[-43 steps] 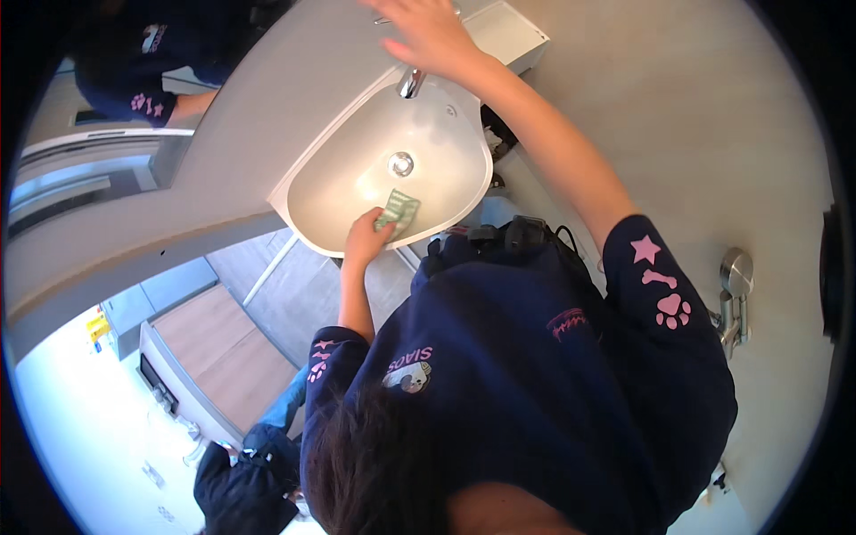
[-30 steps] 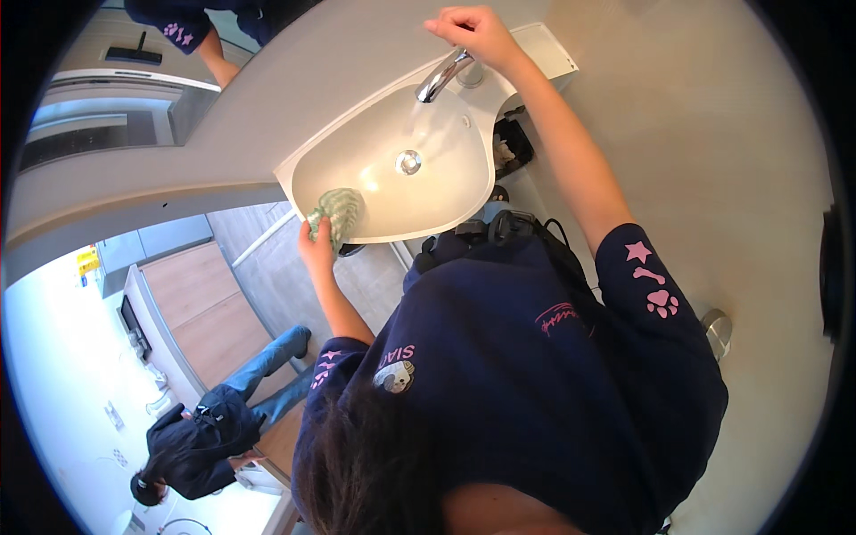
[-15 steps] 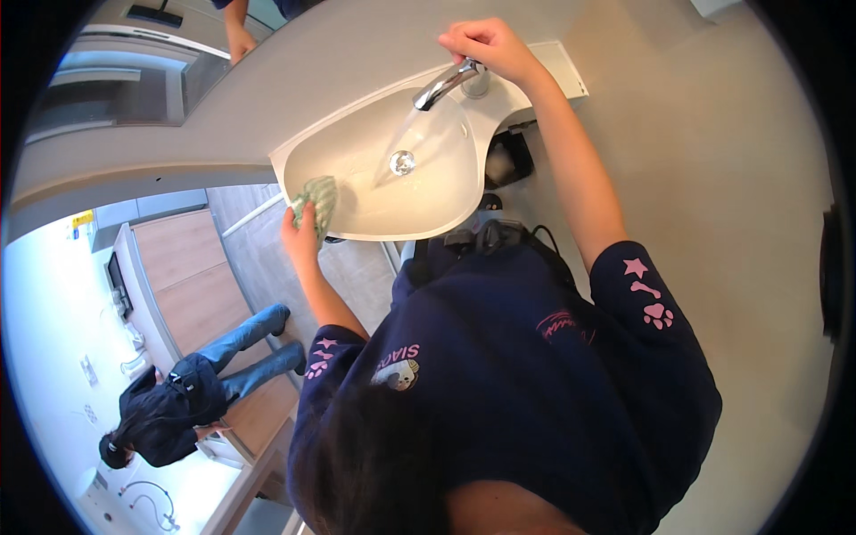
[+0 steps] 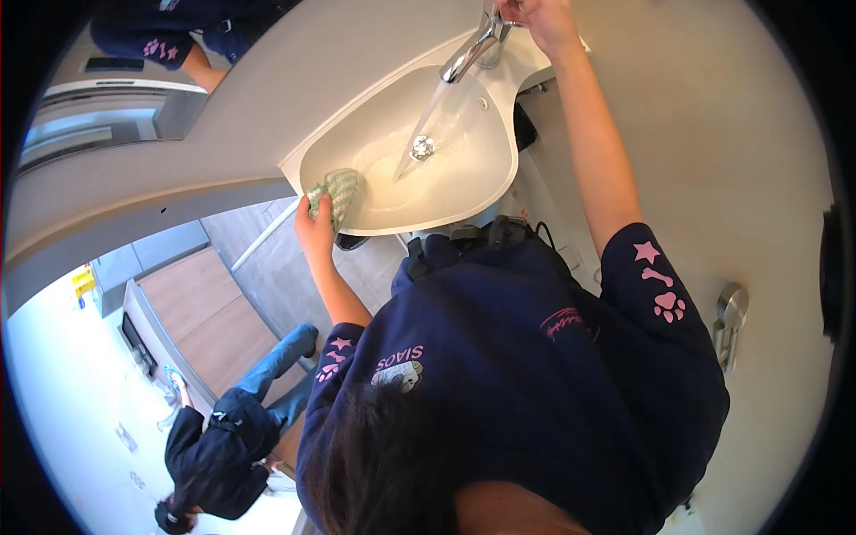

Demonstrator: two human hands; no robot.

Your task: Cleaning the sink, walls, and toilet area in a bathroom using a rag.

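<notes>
My left hand (image 4: pixel 314 227) is closed on a crumpled green-and-white checked cloth (image 4: pixel 346 198), which hangs over the left rim of a cream washbasin (image 4: pixel 379 116). At the top edge, the fingers of my right hand (image 4: pixel 548 22) are closed at the lever of a chrome faucet (image 4: pixel 468 55); part of that hand is cut off by the frame. Water (image 4: pixel 423 129) runs from the spout into the basin beside the round metal drain (image 4: pixel 422 147). The cloth lies left of the stream, apart from it.
A mirror (image 4: pixel 116 98) is on the wall at the upper left. Beyond a doorway at left, another person (image 4: pixel 218 446) in dark clothes and jeans reaches a blue cloth (image 4: pixel 172 374) toward a counter by wood-fronted cabinets (image 4: pixel 209 303). A metal door handle (image 4: pixel 731 312) is at right.
The view has shifted. The cloth now reaches further over the basin, and the water stream looks fuller. The other person has moved and stretched out an arm.
</notes>
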